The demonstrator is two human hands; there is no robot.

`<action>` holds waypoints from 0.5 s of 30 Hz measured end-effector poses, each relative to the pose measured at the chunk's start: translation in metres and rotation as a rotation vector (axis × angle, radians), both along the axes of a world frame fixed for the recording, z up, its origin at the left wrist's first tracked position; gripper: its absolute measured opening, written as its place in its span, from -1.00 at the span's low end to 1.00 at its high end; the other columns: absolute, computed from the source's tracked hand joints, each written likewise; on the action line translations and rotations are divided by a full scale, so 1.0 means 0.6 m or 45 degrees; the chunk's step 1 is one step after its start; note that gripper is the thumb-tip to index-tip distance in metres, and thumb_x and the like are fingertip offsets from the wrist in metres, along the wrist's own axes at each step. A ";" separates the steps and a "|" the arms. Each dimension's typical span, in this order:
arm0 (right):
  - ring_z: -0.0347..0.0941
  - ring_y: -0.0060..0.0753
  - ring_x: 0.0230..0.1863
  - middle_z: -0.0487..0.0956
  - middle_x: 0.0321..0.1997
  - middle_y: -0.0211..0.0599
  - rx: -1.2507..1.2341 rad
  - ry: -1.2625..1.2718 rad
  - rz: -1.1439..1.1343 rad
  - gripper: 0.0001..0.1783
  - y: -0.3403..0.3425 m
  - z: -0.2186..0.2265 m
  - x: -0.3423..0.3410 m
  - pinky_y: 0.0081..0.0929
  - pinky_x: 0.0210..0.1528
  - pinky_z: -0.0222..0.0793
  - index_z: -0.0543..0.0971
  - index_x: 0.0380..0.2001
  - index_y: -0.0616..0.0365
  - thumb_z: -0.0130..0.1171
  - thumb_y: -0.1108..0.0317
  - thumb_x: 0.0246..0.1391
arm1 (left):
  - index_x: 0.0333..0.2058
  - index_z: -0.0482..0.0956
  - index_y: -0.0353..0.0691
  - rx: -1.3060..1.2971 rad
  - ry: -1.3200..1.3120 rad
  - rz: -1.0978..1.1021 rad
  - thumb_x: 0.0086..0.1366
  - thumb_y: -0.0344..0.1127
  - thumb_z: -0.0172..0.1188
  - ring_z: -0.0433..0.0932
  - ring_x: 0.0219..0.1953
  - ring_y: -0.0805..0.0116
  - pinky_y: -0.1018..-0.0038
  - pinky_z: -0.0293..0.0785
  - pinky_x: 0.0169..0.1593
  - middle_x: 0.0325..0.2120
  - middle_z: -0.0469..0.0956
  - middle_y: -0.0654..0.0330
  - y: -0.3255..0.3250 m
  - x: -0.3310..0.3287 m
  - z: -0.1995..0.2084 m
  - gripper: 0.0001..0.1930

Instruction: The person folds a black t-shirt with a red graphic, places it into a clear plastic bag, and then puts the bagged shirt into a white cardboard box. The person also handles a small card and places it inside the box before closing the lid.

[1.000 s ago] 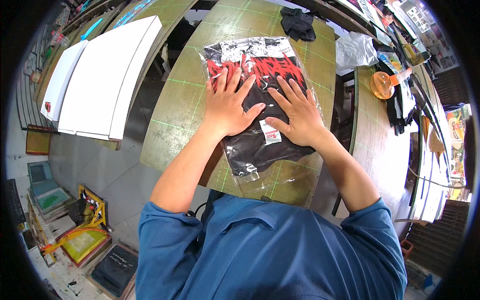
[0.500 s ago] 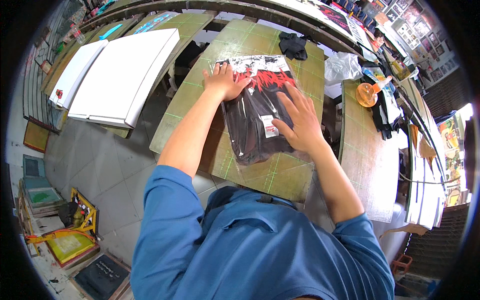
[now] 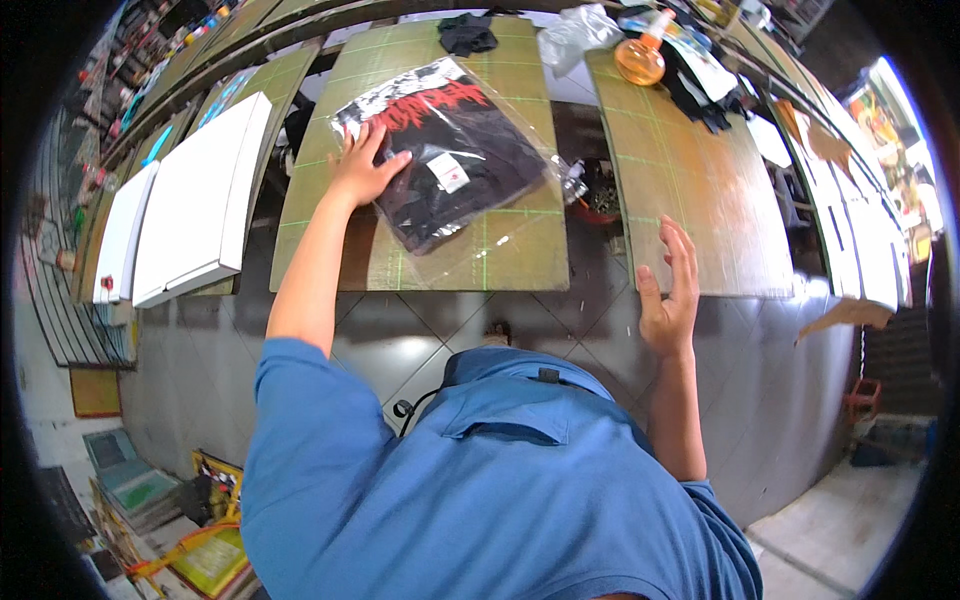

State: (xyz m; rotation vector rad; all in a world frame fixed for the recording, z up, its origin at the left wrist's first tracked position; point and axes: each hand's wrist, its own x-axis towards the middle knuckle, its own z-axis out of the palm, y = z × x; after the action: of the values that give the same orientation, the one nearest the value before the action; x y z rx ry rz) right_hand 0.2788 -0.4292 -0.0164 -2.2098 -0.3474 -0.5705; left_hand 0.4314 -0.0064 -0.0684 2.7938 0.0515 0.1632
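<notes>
The black garment (image 3: 440, 140) lay just right of the person's left hand (image 3: 365, 175), folded into a flat block inside a clear bag (image 3: 480, 235). By my judgement the folding and bagging were done, and a white label (image 3: 448, 172) sat squarely in view. Spare film spread past the garment's near edge; whether it was sealed, I could not tell.

The hands were well apart. The left rested on the bag's left side, fingers spread, gripping nothing that I could see. The right hand (image 3: 670, 285) was raised with fingers loosely curved and thumb apart, holding nothing visible.

Under the left hand, the green-gridded board (image 3: 320, 250) carried the bag, with a dark cloth (image 3: 467, 35) at its far end. Beyond the right hand stretched a second board (image 3: 700, 200), an orange bottle (image 3: 640, 62) at its far end. A white box (image 3: 205, 200) lay left of the left hand. Grey floor tiles (image 3: 400, 340) showed between the forearms.
</notes>
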 end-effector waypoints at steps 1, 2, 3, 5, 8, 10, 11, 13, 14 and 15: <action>0.25 -0.10 0.22 0.31 0.23 -0.09 0.055 -0.011 -0.048 -0.43 -0.015 -0.006 -0.021 -0.24 0.22 0.14 0.33 0.14 0.22 0.15 0.24 0.08 | 0.30 0.08 0.05 0.066 0.031 -0.072 0.07 0.41 0.02 -0.26 0.40 0.04 -0.21 -0.34 0.28 0.35 -0.11 0.08 -0.020 -0.025 0.011 -0.10; 0.27 -0.12 0.20 0.32 0.22 -0.10 0.103 0.030 -0.094 -0.43 -0.024 -0.011 -0.043 -0.25 0.19 0.17 0.33 0.14 0.21 0.15 0.25 0.08 | 0.30 0.08 0.06 0.129 0.061 -0.141 0.07 0.41 0.02 -0.25 0.40 0.04 -0.21 -0.33 0.28 0.35 -0.11 0.08 -0.042 -0.052 0.019 -0.10; 0.30 -0.14 0.18 0.33 0.21 -0.10 0.146 0.069 -0.126 -0.44 -0.034 -0.015 -0.062 -0.26 0.16 0.20 0.34 0.14 0.20 0.14 0.26 0.08 | 0.29 0.08 0.08 0.178 0.045 -0.185 0.09 0.41 0.00 -0.21 0.39 0.03 -0.21 -0.32 0.28 0.34 -0.07 0.07 -0.066 -0.081 0.017 -0.12; 0.34 -0.19 0.13 0.35 0.19 -0.12 0.200 0.123 -0.152 -0.45 -0.050 -0.027 -0.096 -0.28 0.10 0.25 0.34 0.14 0.19 0.14 0.27 0.08 | 0.29 0.07 0.05 0.122 -0.071 -0.202 0.15 0.35 -0.03 -0.18 0.38 0.02 -0.22 -0.27 0.27 0.34 -0.05 0.06 -0.090 -0.110 -0.011 -0.17; 0.39 -0.23 0.08 0.38 0.16 -0.14 0.235 0.162 -0.103 -0.47 -0.076 -0.046 -0.126 -0.30 0.04 0.28 0.35 0.13 0.18 0.13 0.27 0.09 | 0.29 0.08 0.03 -0.010 -0.207 -0.127 0.20 0.33 -0.08 -0.17 0.38 0.02 -0.23 -0.23 0.26 0.33 -0.02 0.07 -0.103 -0.118 -0.033 -0.21; 0.40 -0.24 0.06 0.40 0.14 -0.15 0.293 0.191 -0.047 -0.48 -0.095 -0.056 -0.133 -0.31 0.03 0.29 0.36 0.12 0.19 0.13 0.27 0.09 | 0.29 0.08 0.03 0.007 -0.200 -0.058 0.20 0.33 -0.09 -0.17 0.38 0.03 -0.22 -0.23 0.26 0.33 -0.02 0.08 -0.121 -0.132 -0.037 -0.21; 0.41 -0.24 0.05 0.43 0.10 -0.13 0.355 0.218 -0.039 -0.48 -0.102 -0.060 -0.123 -0.31 0.04 0.30 0.36 0.11 0.19 0.13 0.24 0.09 | 0.29 0.08 0.03 -0.001 -0.209 -0.043 0.20 0.33 -0.09 -0.16 0.38 0.03 -0.22 -0.23 0.26 0.33 -0.02 0.09 -0.128 -0.135 -0.041 -0.21; 0.41 -0.15 0.05 0.45 0.08 -0.09 0.291 0.157 0.038 -0.49 -0.116 -0.073 -0.069 -0.28 0.06 0.30 0.37 0.10 0.20 0.13 0.23 0.10 | 0.29 0.07 0.04 0.011 -0.226 -0.011 0.20 0.33 -0.09 -0.16 0.38 0.04 -0.21 -0.23 0.27 0.33 -0.03 0.09 -0.129 -0.143 -0.042 -0.21; 0.41 -0.11 0.06 0.46 0.07 -0.08 0.270 0.130 0.078 -0.49 -0.119 -0.078 -0.032 -0.26 0.07 0.30 0.38 0.09 0.21 0.12 0.22 0.10 | 0.29 0.08 0.04 0.016 -0.218 0.022 0.19 0.34 -0.09 -0.15 0.38 0.05 -0.20 -0.22 0.27 0.33 -0.02 0.10 -0.136 -0.150 -0.039 -0.21; 0.36 -0.07 0.10 0.42 0.11 -0.04 0.112 0.047 0.071 -0.47 -0.121 -0.075 0.011 -0.23 0.11 0.26 0.36 0.11 0.21 0.12 0.19 0.11 | 0.30 0.06 0.07 0.078 -0.156 0.075 0.21 0.31 -0.09 -0.16 0.38 0.07 -0.14 -0.20 0.29 0.34 -0.03 0.11 -0.147 -0.158 -0.029 -0.23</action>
State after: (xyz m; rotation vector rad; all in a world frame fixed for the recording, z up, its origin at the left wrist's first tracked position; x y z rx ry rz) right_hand 0.2852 -0.5019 -0.0612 -2.1168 -0.3574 -0.5049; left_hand 0.3366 -0.0947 -0.0857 2.8381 0.1006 0.3559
